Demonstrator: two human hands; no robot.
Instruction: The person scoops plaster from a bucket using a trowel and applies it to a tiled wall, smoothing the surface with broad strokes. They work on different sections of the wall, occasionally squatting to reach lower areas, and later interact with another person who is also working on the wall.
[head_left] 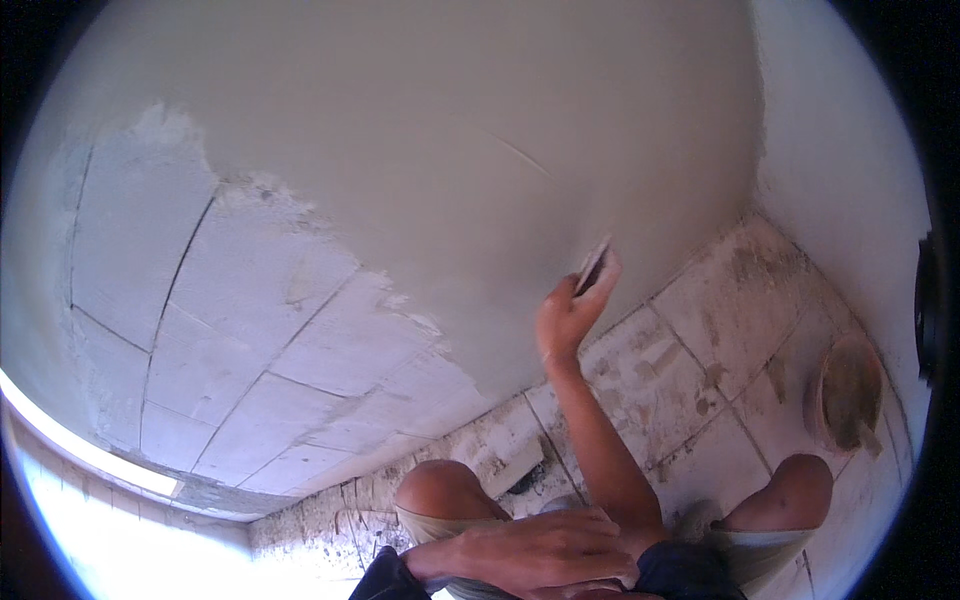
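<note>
Grey plaster [430, 120] faces right fingers [606, 284] gripping a trowel [593, 270], left fingers [590, 545] extended, a tub [819, 400] near the side wall [830, 130].

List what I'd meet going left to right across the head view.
Bare block patch → right hand gripping a flat tool → round container → dark object at the right rim.

Right hand [567, 318] raised and curled, left hand [540, 552] held low
</note>
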